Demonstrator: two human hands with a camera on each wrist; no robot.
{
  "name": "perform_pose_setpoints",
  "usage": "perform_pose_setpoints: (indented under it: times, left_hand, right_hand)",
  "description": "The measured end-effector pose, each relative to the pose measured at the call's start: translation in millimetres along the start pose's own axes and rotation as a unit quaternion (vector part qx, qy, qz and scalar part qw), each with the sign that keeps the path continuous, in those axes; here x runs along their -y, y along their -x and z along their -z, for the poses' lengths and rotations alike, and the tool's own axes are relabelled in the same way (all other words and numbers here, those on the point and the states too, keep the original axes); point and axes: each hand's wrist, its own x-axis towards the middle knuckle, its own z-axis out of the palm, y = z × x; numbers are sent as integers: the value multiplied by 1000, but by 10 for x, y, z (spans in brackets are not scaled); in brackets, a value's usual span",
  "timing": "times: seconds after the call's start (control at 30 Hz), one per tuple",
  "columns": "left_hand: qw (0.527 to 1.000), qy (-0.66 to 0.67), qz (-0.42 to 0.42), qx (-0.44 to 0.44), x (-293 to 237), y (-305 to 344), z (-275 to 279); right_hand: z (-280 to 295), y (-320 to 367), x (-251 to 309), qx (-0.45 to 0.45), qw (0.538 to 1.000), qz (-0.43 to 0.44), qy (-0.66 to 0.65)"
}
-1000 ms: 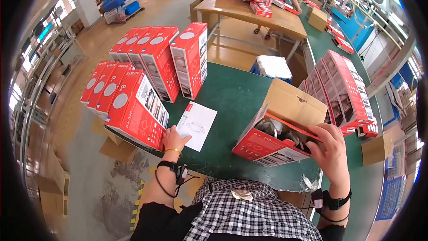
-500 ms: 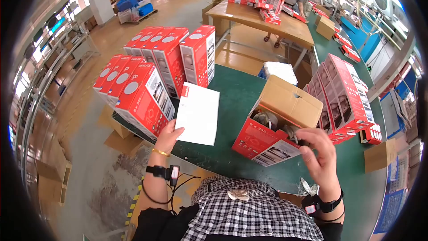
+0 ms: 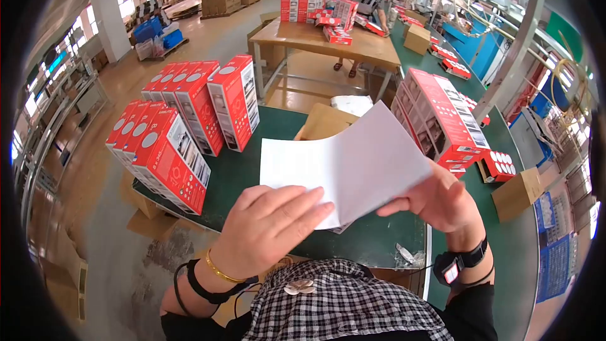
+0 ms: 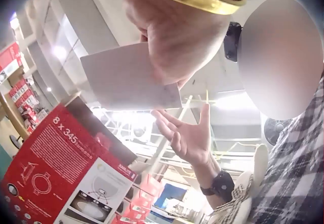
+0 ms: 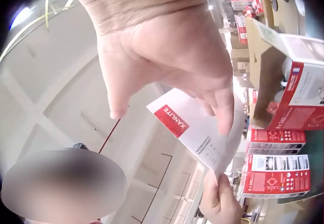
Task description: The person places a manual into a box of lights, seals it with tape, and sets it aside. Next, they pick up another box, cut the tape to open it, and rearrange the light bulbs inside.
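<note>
I hold a white leaflet (image 3: 344, 164) up in front of me, above the green table (image 3: 243, 170). My left hand (image 3: 271, 227) grips its lower left corner; the right wrist view shows those fingers (image 5: 220, 201) pinching the leaflet (image 5: 202, 127), which carries a red logo. My right hand (image 3: 439, 202) is at the sheet's lower right edge. Its fingers (image 5: 223, 112) lie straight against the paper and the thumb stands apart. An open red carton (image 5: 298, 97) lies behind the sheet, with only its brown flap (image 3: 322, 120) showing in the head view.
Rows of closed red cartons (image 3: 189, 113) stand at the table's left, and another stack (image 3: 442, 113) at the right. A small cardboard box (image 3: 514, 192) sits at the right. A person works at a wooden table (image 3: 315, 35) behind. Pallets and boxes line the floor.
My left hand lifted the leaflet off the table and brought it up before me. My right hand left the open carton and came to the sheet's edge.
</note>
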Motion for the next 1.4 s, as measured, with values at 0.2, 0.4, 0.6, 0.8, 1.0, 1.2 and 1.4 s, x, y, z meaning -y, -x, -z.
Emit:
perform_pose_setpoints:
  times: [0.2, 0.4, 0.6, 0.8, 1.0, 1.2, 1.4]
  left_hand:
    - [988, 16, -150, 30, -48, -86, -146]
    - [979, 93, -179, 12, 63, 27, -357]
    - [982, 183, -14, -55, 585, 67, -505]
    - [986, 153, 50, 35, 741, -94, -872]
    - [980, 124, 102, 120, 692, -23, -986]
    - [984, 128, 72, 100, 742, -59, -981]
    - [968, 175, 62, 169, 814, -168, -877]
  right_hand:
    - [38, 326, 19, -165, 981, -78, -62]
    - [-28, 490, -111, -258, 935, -239, 51]
    - [175, 690, 278, -417, 863, 79, 272]
    - [-72, 550, 489, -360, 847, 71, 385]
    - [-100, 196, 600, -196, 831, -2, 520]
    - [-111, 47, 643, -138, 787, 63, 598]
    - [-61, 9, 765, -109, 819, 35, 562]
